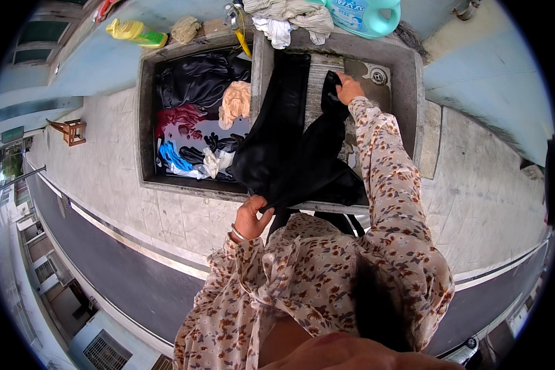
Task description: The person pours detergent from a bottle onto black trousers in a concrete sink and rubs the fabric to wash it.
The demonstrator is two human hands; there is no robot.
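A black garment, which looks like a pair of trousers (277, 148), is spread over the right basin of a concrete sink (416, 92) and its ribbed washboard (327, 68). My left hand (250, 217), with a bangle at the wrist, pinches the garment's near edge at the sink's front rim. Farther off, my right hand (349, 90) grips a narrow end of the same cloth beside the washboard. One part of the garment reaches up to the far side of the basin. Its near part hangs in folds over the front edge.
Water and clothes fill the left basin: black cloth (194, 80), dark red cloth (179, 120), a peach cloth (235, 103) and a blue piece (174, 156). Along the back ledge are a yellow bottle (135, 33), a tap (233, 17), white cloths (290, 18) and a turquoise jug (364, 15). A drain (378, 76) sits at far right.
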